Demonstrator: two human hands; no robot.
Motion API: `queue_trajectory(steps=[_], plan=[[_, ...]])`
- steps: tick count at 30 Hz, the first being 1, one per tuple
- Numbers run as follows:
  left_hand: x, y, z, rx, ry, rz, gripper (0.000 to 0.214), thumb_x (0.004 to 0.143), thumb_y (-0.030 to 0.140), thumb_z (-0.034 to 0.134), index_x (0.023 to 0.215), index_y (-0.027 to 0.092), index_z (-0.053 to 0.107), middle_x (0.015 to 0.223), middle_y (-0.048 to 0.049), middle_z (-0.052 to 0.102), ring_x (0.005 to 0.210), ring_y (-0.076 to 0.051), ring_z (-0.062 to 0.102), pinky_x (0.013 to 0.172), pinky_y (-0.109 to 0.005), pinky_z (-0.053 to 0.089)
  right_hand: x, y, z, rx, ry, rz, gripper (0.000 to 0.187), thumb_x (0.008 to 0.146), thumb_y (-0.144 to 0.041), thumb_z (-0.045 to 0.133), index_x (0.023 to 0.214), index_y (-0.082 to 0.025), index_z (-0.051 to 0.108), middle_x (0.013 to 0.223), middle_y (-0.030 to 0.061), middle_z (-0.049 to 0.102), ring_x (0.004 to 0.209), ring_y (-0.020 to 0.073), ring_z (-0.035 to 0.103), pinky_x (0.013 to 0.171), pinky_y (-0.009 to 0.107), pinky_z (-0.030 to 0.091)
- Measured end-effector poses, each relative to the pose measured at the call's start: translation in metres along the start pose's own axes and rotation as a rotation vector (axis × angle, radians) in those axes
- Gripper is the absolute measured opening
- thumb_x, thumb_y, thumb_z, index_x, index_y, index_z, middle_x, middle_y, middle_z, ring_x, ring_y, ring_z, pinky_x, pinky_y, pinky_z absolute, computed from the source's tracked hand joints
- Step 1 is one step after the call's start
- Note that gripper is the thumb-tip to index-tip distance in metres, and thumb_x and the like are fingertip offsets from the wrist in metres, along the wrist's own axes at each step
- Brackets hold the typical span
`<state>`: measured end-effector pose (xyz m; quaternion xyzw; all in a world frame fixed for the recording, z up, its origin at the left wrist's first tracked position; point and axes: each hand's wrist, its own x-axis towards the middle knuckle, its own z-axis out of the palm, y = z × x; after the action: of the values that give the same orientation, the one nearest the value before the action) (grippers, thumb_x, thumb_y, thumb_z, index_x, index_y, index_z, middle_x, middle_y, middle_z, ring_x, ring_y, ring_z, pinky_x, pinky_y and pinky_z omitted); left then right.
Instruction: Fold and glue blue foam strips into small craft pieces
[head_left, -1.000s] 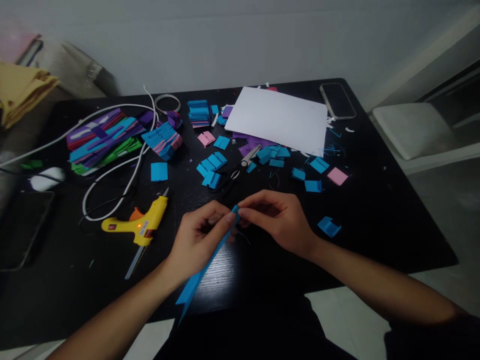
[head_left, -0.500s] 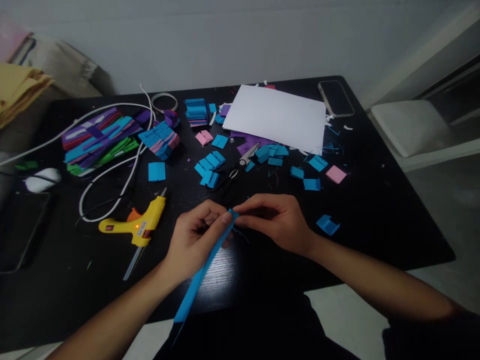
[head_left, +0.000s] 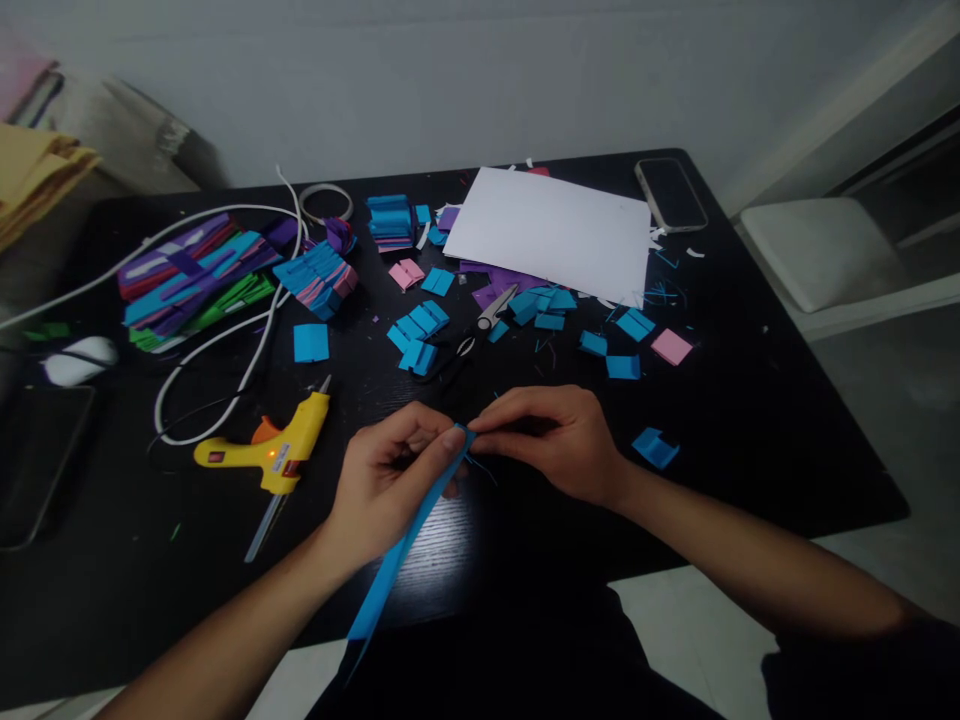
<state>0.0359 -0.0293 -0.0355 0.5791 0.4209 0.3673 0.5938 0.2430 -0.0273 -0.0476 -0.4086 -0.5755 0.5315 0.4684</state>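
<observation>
A long blue paper strip (head_left: 401,548) slants from between my hands down past the table's front edge. My left hand (head_left: 394,475) is closed on it, thumb pressed flat near its upper end. The fingertips of my right hand (head_left: 551,440) pinch the strip's top end, which looks folded over; the fingers hide part of it. Left of my hands lies a yellow glue gun (head_left: 289,445) with a lit orange light and a clear glue stick. Black-handled scissors (head_left: 484,325) rest beyond my hands among small folded blue paper pieces (head_left: 420,325).
A white sheet (head_left: 551,230) covers purple scraps at the back, with a phone (head_left: 671,195) to its right. Bundles of coloured strips (head_left: 199,265) and a white cable (head_left: 255,365) lie at left. Pink and blue pieces (head_left: 671,346) are scattered at right.
My right fingertips have shifted slightly at the strip's upper end, which sits a little lower. My left hand keeps its grip. The view has moved slightly.
</observation>
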Motion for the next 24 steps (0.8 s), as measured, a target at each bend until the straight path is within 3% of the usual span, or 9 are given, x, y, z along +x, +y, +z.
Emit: queue_trajectory(steps=[14, 24], plan=[[0.0009, -0.0039, 0.0009, -0.097, -0.018, -0.025, 0.016, 0.097, 0.027, 0.069, 0.085, 0.018, 0.069, 0.067, 0.0009, 0.071, 0.057, -0.01, 0.065, 0.056, -0.019, 0.051, 0.0002, -0.0012, -0.0014, -0.007, -0.015, -0.093, 0.011, 0.084, -0.021, 0.086, 0.093, -0.027, 0.085, 0.089, 0.0006, 0.083, 0.08, 0.016, 0.079, 0.077, 0.026, 0.064], [0.0032, -0.0053, 0.0018, -0.052, 0.037, -0.028, 0.019, 0.094, 0.031, 0.073, 0.08, 0.017, 0.07, 0.066, 0.0001, 0.069, 0.06, -0.011, 0.061, 0.058, -0.021, 0.047, -0.0006, 0.0006, 0.0003, 0.007, -0.004, -0.087, 0.01, 0.084, -0.022, 0.085, 0.093, -0.027, 0.085, 0.088, 0.0013, 0.083, 0.08, 0.0169, 0.078, 0.078, 0.029, 0.065]])
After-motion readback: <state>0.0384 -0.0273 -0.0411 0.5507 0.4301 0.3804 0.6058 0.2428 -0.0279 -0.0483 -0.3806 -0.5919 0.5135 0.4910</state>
